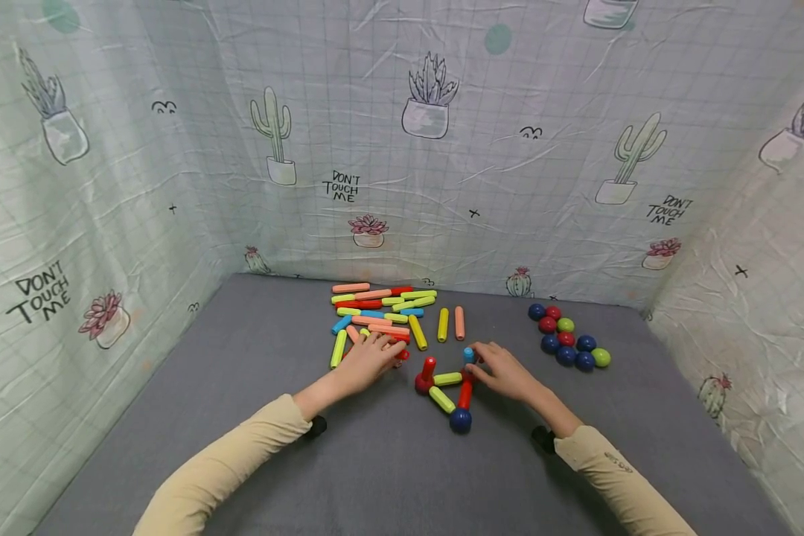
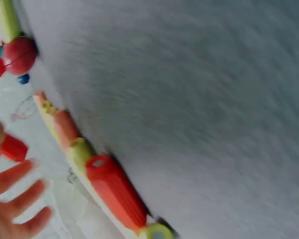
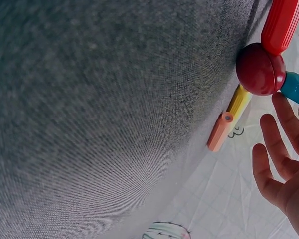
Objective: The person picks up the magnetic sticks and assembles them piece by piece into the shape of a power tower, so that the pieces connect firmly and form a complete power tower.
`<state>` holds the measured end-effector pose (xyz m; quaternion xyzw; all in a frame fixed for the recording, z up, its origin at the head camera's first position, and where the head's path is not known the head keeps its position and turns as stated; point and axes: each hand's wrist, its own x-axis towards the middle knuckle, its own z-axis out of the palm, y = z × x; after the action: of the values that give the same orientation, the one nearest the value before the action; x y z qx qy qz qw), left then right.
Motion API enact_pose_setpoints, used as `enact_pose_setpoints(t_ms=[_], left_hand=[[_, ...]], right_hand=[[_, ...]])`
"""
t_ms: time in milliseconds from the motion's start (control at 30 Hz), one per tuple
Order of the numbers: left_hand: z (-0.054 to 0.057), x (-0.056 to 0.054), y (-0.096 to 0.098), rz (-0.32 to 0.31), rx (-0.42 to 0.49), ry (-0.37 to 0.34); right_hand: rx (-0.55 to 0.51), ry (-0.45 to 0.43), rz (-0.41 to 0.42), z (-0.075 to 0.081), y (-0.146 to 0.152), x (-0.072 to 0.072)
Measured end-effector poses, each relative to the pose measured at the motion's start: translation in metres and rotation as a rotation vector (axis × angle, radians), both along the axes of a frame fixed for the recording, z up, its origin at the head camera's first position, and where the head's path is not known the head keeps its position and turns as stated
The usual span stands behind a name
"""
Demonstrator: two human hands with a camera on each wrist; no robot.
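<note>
My left hand is over the near edge of a pile of plastic rods. In the left wrist view it pinches a short red rod, the other fingers spread and blurred. My right hand is at an upright blue rod on a red ball, thumb and forefinger about the rod; the thumb's contact is partly hidden. These belong to a joined frame: another red ball with an upright red rod, a dark blue ball, two lime rods and a red rod.
Loose rods in pink, red, lime, blue and yellow lie in a pile behind the left hand. A yellow rod and a pink rod lie apart. Several loose balls sit at the right. A printed cloth surrounds the table.
</note>
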<state>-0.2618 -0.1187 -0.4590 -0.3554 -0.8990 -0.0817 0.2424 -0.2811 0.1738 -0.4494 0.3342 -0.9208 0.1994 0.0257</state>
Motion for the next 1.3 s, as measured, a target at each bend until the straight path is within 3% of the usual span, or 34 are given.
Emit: enact_pose_setpoints(t_ms=[100, 167, 233, 300, 400, 500, 600, 833, 933, 1000, 1167, 1300], left_hand=[[0.010, 0.008, 0.015, -0.061, 0.311, -0.030], [0.019, 0.018, 0.029, -0.135, 0.517, -0.144], [0.026, 0.031, 0.044, -0.210, 0.679, -0.316], [0.029, 0.042, 0.057, -0.245, 0.765, -0.499], [0.034, 0.056, 0.074, -0.256, 0.812, -0.730], [0.036, 0.066, 0.086, -0.241, 0.807, -0.847], [0.032, 0.069, 0.095, -0.212, 0.786, -0.884], [-0.001, 0.057, 0.106, -0.154, 0.724, -0.869], [-0.004, 0.055, 0.105, -0.150, 0.722, -0.872], [-0.003, 0.056, 0.104, -0.143, 0.723, -0.872], [0.018, 0.065, 0.098, -0.148, 0.738, -0.876], [0.029, 0.067, 0.091, -0.135, 0.754, -0.816]], right_hand=[[0.000, -0.007, -0.007, 0.000, 0.000, 0.000], [0.002, -0.003, -0.006, -0.001, 0.000, 0.001], [0.000, 0.006, -0.006, -0.001, 0.000, 0.000], [-0.001, 0.020, -0.004, -0.001, 0.000, 0.000], [-0.008, 0.043, -0.002, -0.002, 0.000, 0.000], [-0.021, 0.052, 0.000, -0.002, 0.000, 0.000], [-0.024, 0.049, 0.001, -0.003, 0.001, 0.000], [-0.034, 0.034, -0.008, -0.006, 0.002, 0.001], [-0.040, 0.032, -0.007, -0.006, 0.002, 0.000], [-0.045, 0.026, -0.007, -0.006, 0.002, 0.000], [-0.057, -0.004, -0.010, -0.006, 0.004, 0.000], [-0.078, -0.029, -0.008, -0.005, 0.006, 0.001]])
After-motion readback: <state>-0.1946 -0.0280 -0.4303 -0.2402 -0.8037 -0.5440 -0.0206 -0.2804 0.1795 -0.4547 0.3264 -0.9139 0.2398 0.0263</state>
